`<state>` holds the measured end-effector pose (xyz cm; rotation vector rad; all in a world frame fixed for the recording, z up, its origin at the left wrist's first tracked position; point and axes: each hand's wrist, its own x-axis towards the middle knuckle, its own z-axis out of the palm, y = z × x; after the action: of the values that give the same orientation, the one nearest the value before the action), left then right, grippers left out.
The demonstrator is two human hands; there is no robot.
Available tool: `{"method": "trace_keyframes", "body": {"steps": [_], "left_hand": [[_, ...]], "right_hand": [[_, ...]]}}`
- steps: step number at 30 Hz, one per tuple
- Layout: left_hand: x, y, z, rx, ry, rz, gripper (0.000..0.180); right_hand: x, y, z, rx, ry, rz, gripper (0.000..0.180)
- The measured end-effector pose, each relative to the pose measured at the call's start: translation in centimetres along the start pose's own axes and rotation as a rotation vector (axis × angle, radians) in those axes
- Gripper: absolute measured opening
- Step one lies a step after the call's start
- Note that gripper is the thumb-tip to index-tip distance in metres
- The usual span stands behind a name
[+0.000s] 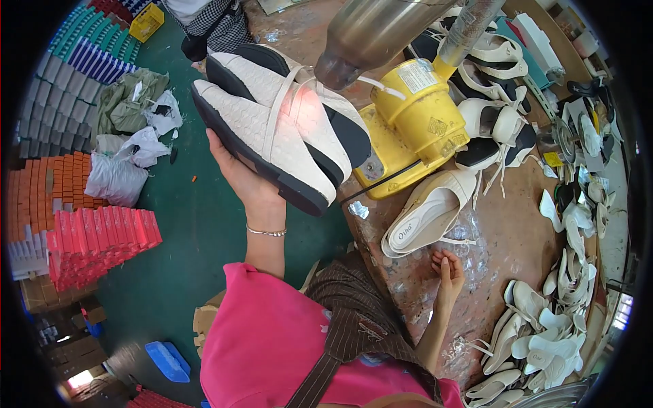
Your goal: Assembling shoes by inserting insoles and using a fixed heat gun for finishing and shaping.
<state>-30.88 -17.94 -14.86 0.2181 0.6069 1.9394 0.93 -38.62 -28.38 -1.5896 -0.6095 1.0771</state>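
Note:
My left hand (250, 182), a bracelet at its wrist, holds up a pair of cream shoes (255, 102) with textured uppers, thin straps and black soles. Its fingers are mostly hidden beneath the soles. A reddish glow falls on the uppers, just below the metal nozzle (338, 62) of a heat blower. My right hand (449, 272) rests on the worn brown tabletop (381, 238), its fingers loosely bent and slightly apart, with nothing visible in them. Just above it on the table lies a cream slingback shoe (432, 212) with a pale insole.
A yellow machine base (415, 122) stands behind the slingback, with a black cable across it. More cream sandals (495, 129) sit to its right. Loose shoe parts (544, 333) pile up at the right edge. Left on the green floor are pink boxes (102, 238) and a blue tray (167, 361).

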Motion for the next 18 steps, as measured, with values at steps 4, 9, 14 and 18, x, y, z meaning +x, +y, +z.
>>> {"method": "trace_keyframes", "body": {"steps": [4,9,14,18], "left_hand": [[0.2,0.3,-0.7,0.012,-0.036,0.017,0.052],[0.1,0.8,-1.5,0.078,-0.007,0.086,0.051],[0.1,0.8,-3.2,0.242,0.015,0.217,0.050],[0.6,1.5,-5.0,0.153,-0.036,0.181,0.055]], "right_hand": [[0.0,0.3,-0.2,-0.021,-0.009,-0.015,0.025],[-0.1,0.2,-0.1,-0.028,-0.006,-0.008,0.025],[0.3,0.5,-0.2,-0.040,0.004,0.014,0.025],[0.3,0.0,-0.1,-0.047,-0.003,0.005,0.024]]}}
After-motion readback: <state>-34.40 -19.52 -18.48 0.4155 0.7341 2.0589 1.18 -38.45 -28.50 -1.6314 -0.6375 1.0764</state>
